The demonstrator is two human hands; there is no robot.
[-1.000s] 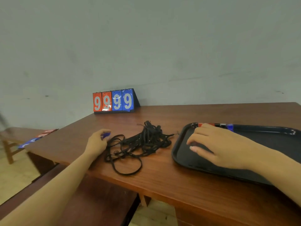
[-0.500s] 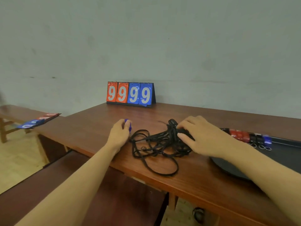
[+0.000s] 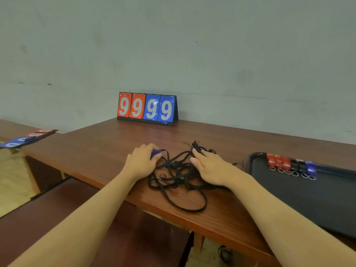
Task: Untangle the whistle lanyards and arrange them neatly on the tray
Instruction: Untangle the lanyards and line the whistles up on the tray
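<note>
A tangle of black lanyards (image 3: 177, 176) lies on the brown table near its front edge, one loop trailing toward me. My left hand (image 3: 141, 162) is closed around a blue whistle (image 3: 155, 152) at the tangle's left side. My right hand (image 3: 211, 166) rests flat on the right part of the tangle, fingers pointing away and apart. A black tray (image 3: 308, 199) sits to the right. Along its far edge lies a row of whistles (image 3: 290, 164): red ones, black ones and a blue one, each with a key ring.
A flip scoreboard (image 3: 147, 108) showing 9999 stands at the back of the table against the wall. A second scoreboard (image 3: 27, 137) lies flat on a bench at the left. A dark bench seat (image 3: 48, 218) runs below the table's front edge.
My right hand left the tray and moved left onto the lanyard tangle. My left hand stayed on the blue whistle. The view swung right, showing the row of whistles on the tray.
</note>
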